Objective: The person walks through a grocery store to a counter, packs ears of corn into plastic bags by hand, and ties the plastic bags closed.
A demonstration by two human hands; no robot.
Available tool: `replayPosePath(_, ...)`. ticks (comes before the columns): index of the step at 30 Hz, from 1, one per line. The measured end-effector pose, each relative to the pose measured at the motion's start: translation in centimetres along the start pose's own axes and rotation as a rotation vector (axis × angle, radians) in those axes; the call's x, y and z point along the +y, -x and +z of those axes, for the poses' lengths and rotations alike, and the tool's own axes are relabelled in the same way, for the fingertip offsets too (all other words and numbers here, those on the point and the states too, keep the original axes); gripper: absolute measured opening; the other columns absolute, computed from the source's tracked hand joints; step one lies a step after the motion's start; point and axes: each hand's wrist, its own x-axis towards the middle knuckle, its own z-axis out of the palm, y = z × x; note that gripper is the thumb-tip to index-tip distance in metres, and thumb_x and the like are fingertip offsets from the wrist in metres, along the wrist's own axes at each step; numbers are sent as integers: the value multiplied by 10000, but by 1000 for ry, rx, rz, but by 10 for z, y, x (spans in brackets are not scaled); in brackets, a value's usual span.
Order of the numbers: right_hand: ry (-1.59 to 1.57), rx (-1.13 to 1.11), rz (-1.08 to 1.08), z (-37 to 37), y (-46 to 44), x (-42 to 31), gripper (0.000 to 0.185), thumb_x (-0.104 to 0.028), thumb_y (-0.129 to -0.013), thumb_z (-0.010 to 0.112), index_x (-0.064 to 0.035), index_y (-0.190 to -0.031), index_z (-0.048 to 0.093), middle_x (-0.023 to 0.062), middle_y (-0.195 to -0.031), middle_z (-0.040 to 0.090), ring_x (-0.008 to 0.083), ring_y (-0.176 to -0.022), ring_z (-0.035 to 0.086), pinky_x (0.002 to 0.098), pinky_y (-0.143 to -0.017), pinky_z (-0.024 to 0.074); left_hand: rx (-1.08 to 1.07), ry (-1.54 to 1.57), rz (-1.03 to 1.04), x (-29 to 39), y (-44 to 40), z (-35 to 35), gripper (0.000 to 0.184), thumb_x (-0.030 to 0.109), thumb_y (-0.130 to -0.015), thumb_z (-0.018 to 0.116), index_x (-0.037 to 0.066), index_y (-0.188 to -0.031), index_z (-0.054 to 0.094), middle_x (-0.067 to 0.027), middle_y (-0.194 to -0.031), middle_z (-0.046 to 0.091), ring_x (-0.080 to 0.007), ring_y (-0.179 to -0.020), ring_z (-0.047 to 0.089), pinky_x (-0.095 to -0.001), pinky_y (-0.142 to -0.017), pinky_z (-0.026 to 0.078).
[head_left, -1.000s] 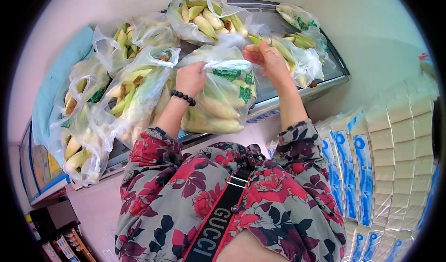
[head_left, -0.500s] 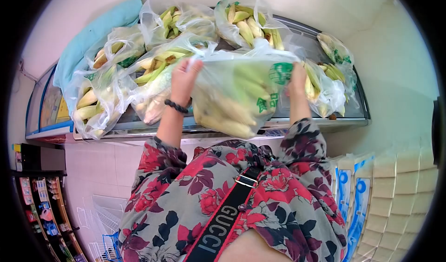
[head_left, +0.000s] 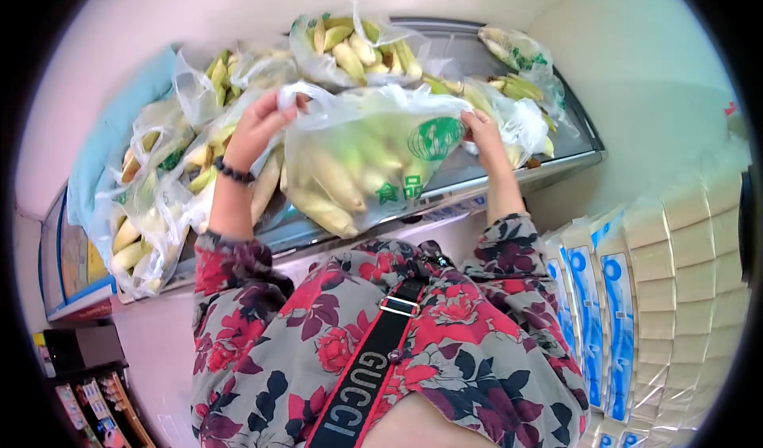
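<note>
A clear plastic bag of corn (head_left: 350, 162) with green print hangs stretched between my two hands at the front edge of the freezer counter. My left hand (head_left: 266, 126), with a dark beaded bracelet on its wrist, grips the bag's upper left corner near a handle. On the other side, my right hand (head_left: 482, 134) pinches the upper right edge beside the round green logo. Husked ears show through the film, the lower ones resting near the counter's metal rim. Whether the bag's mouth is open cannot be made out.
Several more bags of corn surround it: one behind (head_left: 354, 51), one at the right (head_left: 520, 122), one at the left front (head_left: 143, 237). A light blue cloth (head_left: 99, 162) covers the freezer's left end. Stacked wrapped packages (head_left: 652, 289) stand at right; a shelf of small goods (head_left: 99, 408) is lower left.
The view has turned, so the counter appears tilted and shifted left. Both hands still hold the bag, now spread wider, with its print more plainly visible and less blurred.
</note>
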Motion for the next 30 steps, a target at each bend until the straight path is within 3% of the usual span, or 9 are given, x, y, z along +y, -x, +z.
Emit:
replayPosePath(2, 305, -97, 51, -7, 17, -18, 237, -229, -846, 601, -20, -956, 619, 15, -757, 602, 109, -636, 544, 254, -590, 445, -295, -287, -109, 14, 41, 10, 202, 99, -774, 625, 50, -968, 595, -48, -818, 637, -139, -763, 604, -289, -721, 468)
replayPosePath(5, 702, 168, -432, 18, 42, -50, 277, -180, -809, 628, 15, -1002, 597, 154, -941, 637, 255, -817, 621, 340, -738, 487, -461, -620, -14, 15, 82, 42, 222, 73, -703, 623, 90, -920, 578, -110, -738, 617, -301, -703, 615, -366, -635, 470)
replayPosePath(7, 591, 85, -817, 55, 68, -92, 231, -139, -821, 602, -11, -1013, 607, 155, -975, 632, 274, -849, 617, 346, -767, 481, -469, -743, -55, 16, 96, 59, 294, 89, -686, 641, 101, -970, 569, -107, -710, 602, -315, -682, 599, -396, -621, 452)
replayPosePath(9, 485, -289, -968, 90, 90, -116, 184, -101, -834, 575, -32, -1001, 614, 132, -958, 636, 273, -866, 616, 352, -779, 476, -423, -715, -12, 16, 100, 74, 390, 99, -690, 640, 114, -1067, 543, -120, -684, 572, -331, -660, 578, -423, -604, 440)
replayPosePath(11, 548, -674, -953, 121, 97, -104, 174, -141, -856, 545, -64, -982, 638, 129, -943, 646, 287, -880, 618, 366, -801, 472, -358, -767, -132, 10, 103, 85, 396, 105, -694, 632, 113, -1081, 549, -134, -712, 580, -331, -677, 584, -425, -608, 444)
replayPosePath(14, 1278, -815, -754, 137, 88, -74, 217, -226, -869, 530, -88, -974, 660, 134, -964, 655, 287, -921, 621, 385, -802, 481, -281, -980, -281, -6, 112, 90, 482, 79, -717, 583, 108, -1193, 517, -156, -746, 585, -352, -721, 592, -438, -640, 459)
replayPosePath(16, 1592, -804, -117, 118, 74, -64, 304, -328, -850, 544, -86, -986, 667, 158, -993, 652, 297, -943, 621, 397, -801, 489, -372, -1110, -378, -35, 133, 74, 531, 59, -724, 561, 109, -1248, 487, -156, -773, 589, -365, -756, 594, -441, -661, 464)
replayPosePath(23, 1297, -719, -86, 28, 40, -1, 393, -365, -802, 592, -17, -974, 651, 208, -949, 643, 347, -908, 615, 413, -797, 479, -710, -610, -368, -64, 160, 58, 621, 9, -722, 579, 103, -1316, 425, -177, -956, 549, -342, -942, 554, -396, -830, 454)
replayPosePath(30, 754, -495, -357, 76, 8, -27, 401, -305, -871, 537, -46, -1176, 561, 209, -1032, 631, 346, -949, 605, 372, -829, 465, -230, -572, -149, -15, 66, 56, 430, 216, -876, 543, 71, -1275, 478, -173, -1064, 588, -286, -1032, 543, -364, -919, 401)
